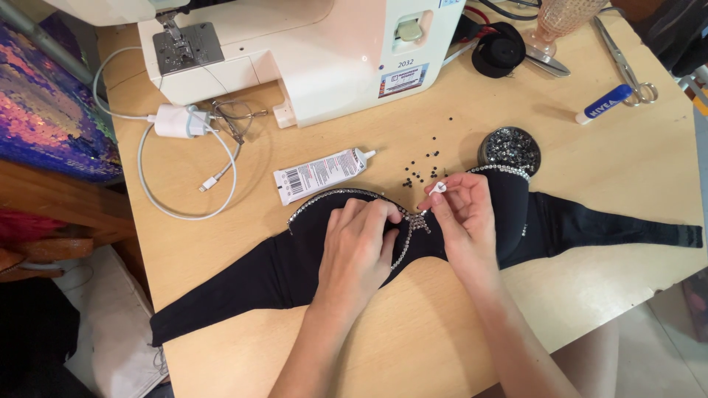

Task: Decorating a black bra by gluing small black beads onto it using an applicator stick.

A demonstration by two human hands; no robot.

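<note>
Two bare forearms enter from the bottom edge, nearest the camera, and converge over a black bra [251,276] laid flat across the wooden table [612,169]. The left hand [360,247] rests palm down on the left cup, fingers curled and pressing the fabric near the centre — it grips nothing that can be made out. The right hand [464,217] sits on the right cup, fingers pinched shut on a small white applicator [438,189] whose tip points down at the centre bridge. The two hands are close together, almost touching at the bridge, where a cluster of rhinestones [419,222] is set. A line of stones follows the upper edge of both cups. The bra's straps run out left and right toward the table's edges.

Just beyond the hands lies a glue tube [318,175], white, cap to the right. Loose dark beads [422,166] are scattered beside it. A round dish [509,149] full of stones touches the right cup's top edge.

Farther back — a white charger [177,120] with looped cable, a sewing machine [310,51], a black tape roll [499,50], a glass [554,22], scissors [627,63] and a blue-and-white stick [603,103].
</note>
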